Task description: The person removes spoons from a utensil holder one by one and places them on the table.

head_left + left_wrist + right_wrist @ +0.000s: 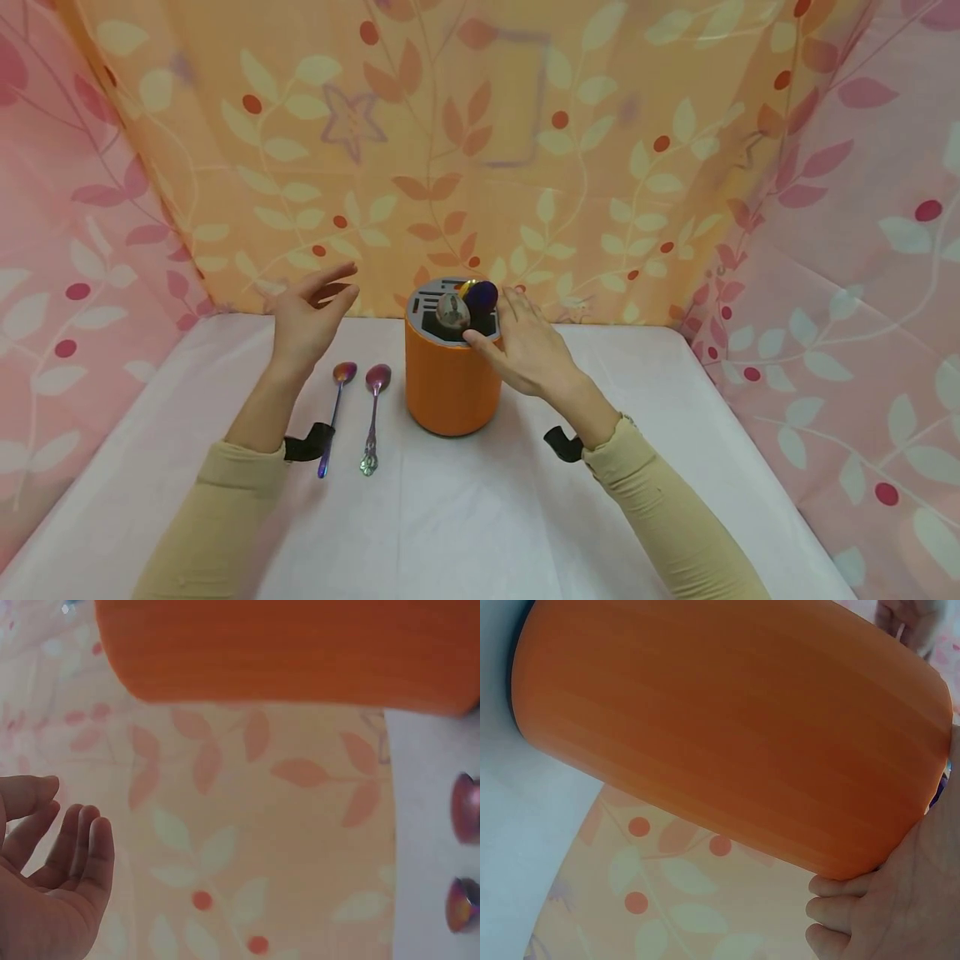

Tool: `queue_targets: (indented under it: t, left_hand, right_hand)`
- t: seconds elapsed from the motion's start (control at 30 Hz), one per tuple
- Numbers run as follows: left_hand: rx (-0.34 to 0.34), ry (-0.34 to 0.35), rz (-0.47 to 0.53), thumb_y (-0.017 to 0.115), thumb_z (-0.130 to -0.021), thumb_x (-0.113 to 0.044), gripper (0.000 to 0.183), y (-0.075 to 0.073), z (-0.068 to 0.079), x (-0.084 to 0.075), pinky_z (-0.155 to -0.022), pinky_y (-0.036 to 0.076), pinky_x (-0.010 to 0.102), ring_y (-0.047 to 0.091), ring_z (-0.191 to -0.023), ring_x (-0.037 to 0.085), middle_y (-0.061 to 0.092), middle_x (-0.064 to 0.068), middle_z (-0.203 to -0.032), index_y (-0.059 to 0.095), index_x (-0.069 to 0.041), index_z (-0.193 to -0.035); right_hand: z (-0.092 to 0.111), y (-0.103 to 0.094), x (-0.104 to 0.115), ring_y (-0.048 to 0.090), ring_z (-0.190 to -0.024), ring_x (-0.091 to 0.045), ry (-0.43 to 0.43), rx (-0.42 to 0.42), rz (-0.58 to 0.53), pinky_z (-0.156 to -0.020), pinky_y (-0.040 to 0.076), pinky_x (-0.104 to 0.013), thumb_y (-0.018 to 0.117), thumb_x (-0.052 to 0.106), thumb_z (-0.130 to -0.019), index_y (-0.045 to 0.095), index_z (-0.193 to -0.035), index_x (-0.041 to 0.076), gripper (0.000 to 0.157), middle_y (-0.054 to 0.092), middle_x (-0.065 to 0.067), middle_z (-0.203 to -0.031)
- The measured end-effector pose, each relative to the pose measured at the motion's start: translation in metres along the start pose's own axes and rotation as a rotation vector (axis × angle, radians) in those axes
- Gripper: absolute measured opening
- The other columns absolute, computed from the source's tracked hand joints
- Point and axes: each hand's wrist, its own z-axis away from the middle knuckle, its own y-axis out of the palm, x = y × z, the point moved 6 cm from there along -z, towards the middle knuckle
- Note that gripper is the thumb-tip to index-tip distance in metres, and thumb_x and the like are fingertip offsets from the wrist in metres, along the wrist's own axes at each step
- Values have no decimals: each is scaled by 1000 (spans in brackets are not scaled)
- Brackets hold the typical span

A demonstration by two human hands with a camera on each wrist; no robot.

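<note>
An orange cylindrical utensil holder point(452, 387) with a grey slotted top point(427, 293) stands upright on the table. A silvery spoon bowl point(453, 312) and a dark blue-purple spoon bowl point(482, 297) stick up from its top. My right hand point(531, 343) rests against the holder's upper right rim, fingers extended along the far side and thumb at the front. My left hand point(309, 321) hovers left of the holder, loosely bent and holding nothing. Below it lie a purple-orange spoon point(339, 408) and a purple spoon with an ornate handle point(372, 421), bowls pointing away.
A white cloth point(465, 517) covers the table. Behind it hangs an orange leaf-patterned curtain point(300, 183), with pink patterned curtains at the left point(67, 250) and right point(862, 275). Black wrist mounts point(309, 442) extend from both sleeves.
</note>
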Motion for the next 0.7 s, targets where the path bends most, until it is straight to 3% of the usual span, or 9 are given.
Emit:
queue_targets:
  t: [0.17,0.33,0.5,0.7]
  left_hand:
    - [48,82,34,72,-99,-10,35,19,10,-28,-93,54,19,67,-103,8,71,10,-129,70,-4,-133]
    - [100,173,46,72,-97,-2,34,42,20,-45,-92,56,21,67,-104,10,71,11,-126,71,-3,-132]
    - [160,271,46,72,-94,6,38,64,29,-54,-94,57,21,68,-108,23,68,14,-126,71,-1,-131]
    - [191,301,45,71,-91,13,41,80,35,-54,-93,59,26,70,-109,29,67,17,-125,70,2,-131]
  right_hand:
    - [0,0,0,13,-160,-33,-1,-4,3,-130,10,-48,24,77,-102,16,-164,-2,101,16,-21,-171]
    - [0,1,-2,13,-160,-33,2,-4,0,-130,10,-48,24,77,-102,16,-164,-2,101,16,-21,-171]
    - [0,1,-3,14,-159,-34,2,-6,3,-130,11,-49,22,78,-101,16,-164,-2,103,17,-22,-171]
    - [-1,1,-2,14,-159,-34,-3,-9,-6,-130,12,-48,24,78,-101,16,-164,-2,102,18,-22,-171]
